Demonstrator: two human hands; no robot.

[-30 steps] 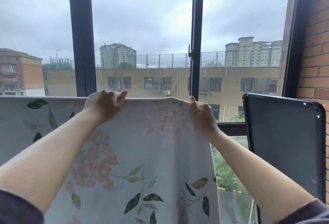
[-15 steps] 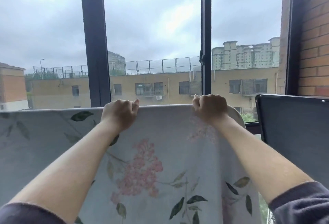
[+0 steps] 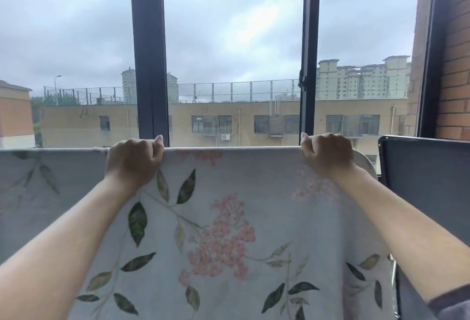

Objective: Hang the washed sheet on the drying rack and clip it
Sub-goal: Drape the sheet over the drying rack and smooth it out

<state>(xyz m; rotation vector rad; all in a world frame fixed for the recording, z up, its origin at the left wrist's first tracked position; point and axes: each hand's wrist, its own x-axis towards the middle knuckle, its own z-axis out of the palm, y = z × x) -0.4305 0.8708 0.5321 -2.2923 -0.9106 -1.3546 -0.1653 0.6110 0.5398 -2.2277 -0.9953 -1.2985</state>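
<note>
Hands first: left hand (image 3: 132, 162) fisted over the top fold of the sheet (image 3: 229, 218), thumb lying along the ridge. Right hand (image 3: 328, 154) grips the same fold the same way, well apart from the left. Fold runs level and taut between them; whatever lies under it is hidden. Sheet hangs down toward the camera: pale grey matte cloth printed with pink flower clusters and dark green leaves. Beyond the sheet: dark window posts (image 3: 148, 52), overcast sky, tan building (image 3: 229, 121). Right of the sheet: dark flat panel (image 3: 427, 179) with a rounded corner, then brick wall (image 3: 455, 78). Against half a second ago, hands stand wider apart along the fold.
</note>
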